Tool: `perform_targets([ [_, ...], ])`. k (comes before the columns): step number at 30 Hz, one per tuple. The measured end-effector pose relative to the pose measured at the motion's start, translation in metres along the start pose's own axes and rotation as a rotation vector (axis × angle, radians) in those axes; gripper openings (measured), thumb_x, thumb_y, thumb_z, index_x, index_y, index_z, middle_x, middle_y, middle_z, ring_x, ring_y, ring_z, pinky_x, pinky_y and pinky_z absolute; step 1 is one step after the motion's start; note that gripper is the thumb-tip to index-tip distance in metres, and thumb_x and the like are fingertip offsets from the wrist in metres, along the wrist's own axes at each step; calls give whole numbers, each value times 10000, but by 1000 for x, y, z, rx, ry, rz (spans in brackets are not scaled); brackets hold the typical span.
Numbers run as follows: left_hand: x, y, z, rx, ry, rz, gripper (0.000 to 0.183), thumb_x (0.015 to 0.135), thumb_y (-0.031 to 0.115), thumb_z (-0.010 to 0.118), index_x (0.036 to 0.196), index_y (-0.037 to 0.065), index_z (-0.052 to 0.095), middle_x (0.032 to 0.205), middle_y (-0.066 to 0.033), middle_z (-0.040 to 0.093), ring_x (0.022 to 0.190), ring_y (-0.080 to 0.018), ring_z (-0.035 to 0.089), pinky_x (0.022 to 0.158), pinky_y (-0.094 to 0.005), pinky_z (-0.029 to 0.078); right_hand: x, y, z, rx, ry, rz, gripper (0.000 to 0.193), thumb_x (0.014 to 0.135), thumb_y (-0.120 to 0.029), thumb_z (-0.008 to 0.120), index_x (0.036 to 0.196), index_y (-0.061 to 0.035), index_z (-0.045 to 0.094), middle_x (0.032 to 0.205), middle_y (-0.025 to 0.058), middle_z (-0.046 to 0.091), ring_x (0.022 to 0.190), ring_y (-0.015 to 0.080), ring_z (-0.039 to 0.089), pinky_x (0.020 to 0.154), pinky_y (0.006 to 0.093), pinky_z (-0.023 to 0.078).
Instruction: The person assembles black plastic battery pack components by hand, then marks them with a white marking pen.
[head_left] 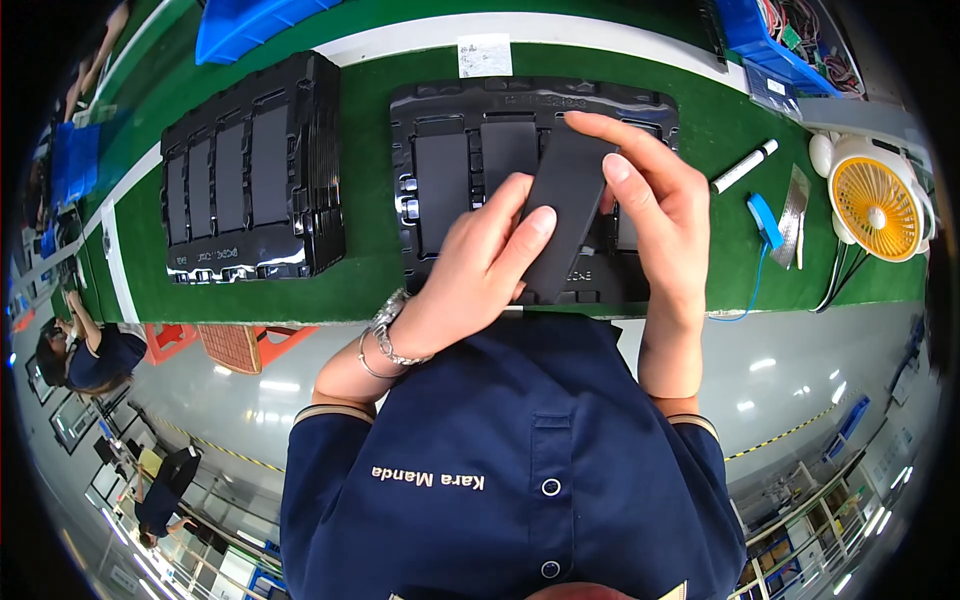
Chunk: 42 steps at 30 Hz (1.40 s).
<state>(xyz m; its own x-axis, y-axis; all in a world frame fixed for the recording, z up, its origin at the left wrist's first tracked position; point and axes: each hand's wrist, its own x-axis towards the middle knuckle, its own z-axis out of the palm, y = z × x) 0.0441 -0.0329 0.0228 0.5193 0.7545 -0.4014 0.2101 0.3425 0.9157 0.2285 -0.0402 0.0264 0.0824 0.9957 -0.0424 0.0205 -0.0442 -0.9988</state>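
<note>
A flat, dark grey rectangular panel (568,215) is held tilted over a black plastic tray (645,97). My left hand (485,245) pinches its left edge, thumb on the top face. My right hand (655,195) grips the panel's upper right corner between thumb and fingers. Below, the tray has several compartments with similar dark panels (442,190) lying in them; my hands and the held panel hide part of its right half. To the left stands a stack of black trays (325,170), the top one filled with dark panels in a row.
On the green bench (370,200) at right lie a white marker (745,167), a blue strap with a cord (765,221) and a thin metallic strip (792,215). A small yellow-and-white fan (875,208) stands beyond them. A blue bin (785,50) with wires sits far right.
</note>
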Motion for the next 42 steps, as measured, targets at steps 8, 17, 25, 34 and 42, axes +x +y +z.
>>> perform_targets([
  [8, 26, -30, -29, 1136, 228, 561, 617, 851, 270, 690, 1375, 23, 477, 1453, -115, 452, 1375, -326, 367, 1099, -490, 326, 27, 28, -39, -431, 58, -68, 220, 902, -7, 566, 1100, -34, 658, 735, 55, 629, 675, 118, 573, 655, 261, 457],
  [17, 18, -33, -29, 1171, 158, 480, 662, 854, 296, 685, 1423, 57, 447, 1523, -95, 381, 1443, -323, 275, 1159, -514, 227, 16, 27, -51, -1069, 112, -280, 111, 835, -84, 676, 939, -55, 700, 920, 79, 610, 902, 280, 585, 791, 387, 484],
  [25, 17, -20, -11, 1116, 4, 588, 741, 814, 356, 694, 1441, 67, 426, 1528, -96, 373, 1442, -321, 280, 1148, -507, 253, 9, 3, -70, -853, -59, 177, 189, 830, -55, 696, 934, -16, 544, 764, 45, 562, 679, 153, 507, 641, 284, 442],
  [34, -4, -27, -2, 1133, -185, 597, 760, 798, 402, 703, 1415, 44, 440, 1504, -86, 396, 1420, -298, 316, 1145, -502, 268, 0, -16, -79, -343, 186, 104, 103, 894, -27, 647, 988, -15, 607, 768, -20, 640, 584, 12, 450, 507, 180, 363],
  [42, -3, -1, 6, -105, -188, 168, 472, 933, 147, 644, 1300, -4, 387, 1104, -136, 650, 993, -216, 656, 877, -343, 520, -2, -23, -18, 94, -8, 163, 162, 907, -73, 659, 1045, -12, 600, 854, 15, 671, 619, 23, 541, 529, 172, 429],
])
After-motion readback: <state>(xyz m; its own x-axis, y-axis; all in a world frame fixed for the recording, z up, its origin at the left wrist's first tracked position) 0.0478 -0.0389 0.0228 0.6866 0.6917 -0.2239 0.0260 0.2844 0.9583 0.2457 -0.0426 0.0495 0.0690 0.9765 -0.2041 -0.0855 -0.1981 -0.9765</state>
